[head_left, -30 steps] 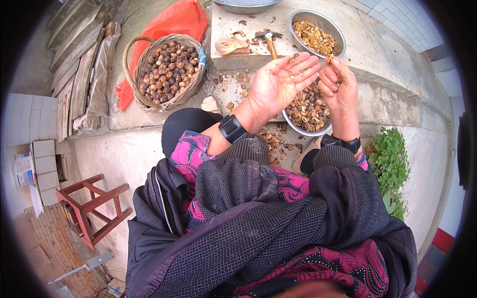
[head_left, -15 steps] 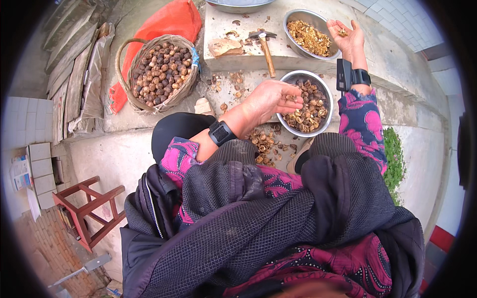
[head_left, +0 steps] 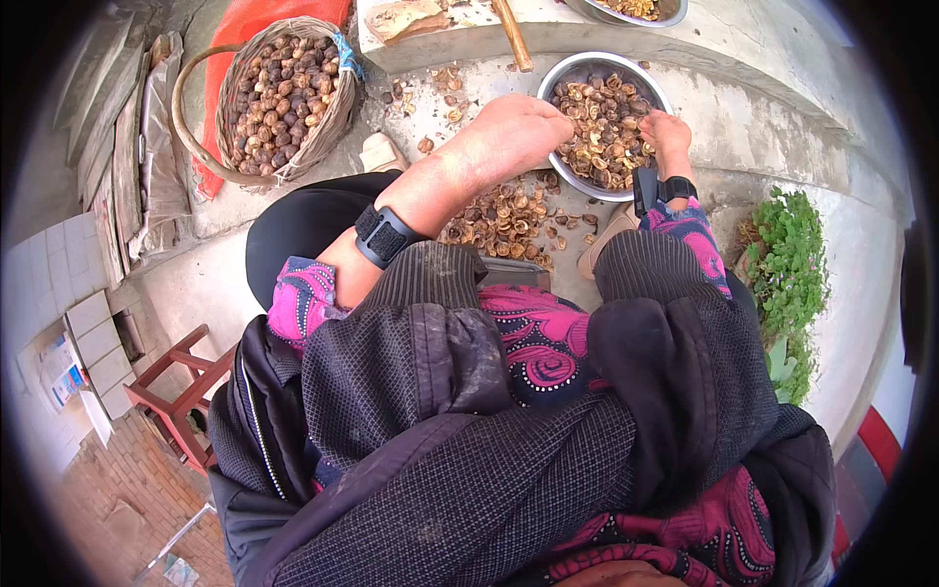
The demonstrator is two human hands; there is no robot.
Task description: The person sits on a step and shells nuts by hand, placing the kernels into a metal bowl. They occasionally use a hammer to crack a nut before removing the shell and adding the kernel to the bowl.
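A steel bowl (head_left: 652, 86) full of broken walnut shells (head_left: 604, 122) stands in front of me. My left hand (head_left: 528, 125) is over its left rim, back of the hand up, fingers drawn together; what they hold, if anything, is hidden. At the bowl's right rim my right hand (head_left: 667, 135) has its fingers curled closed above the shells, and I cannot make out anything in them. Walnut kernels (head_left: 631, 8) lie in a second steel bowl (head_left: 673, 14) on the step beyond, partly cut off by the view's upper edge.
Whole walnuts (head_left: 282, 103) fill a wicker basket (head_left: 328, 147) at the left, beside a red mesh sack (head_left: 217, 157). A hammer's wooden handle (head_left: 513, 34) juts over the step edge. Loose shells (head_left: 504, 225) cover the ground between my feet. Green plants (head_left: 787, 254) grow at the right.
My right hand, open with kernel pieces by the kernel bowl before, has come down to the shell bowl and closed. My left hand has closed its fingers. The view has shifted.
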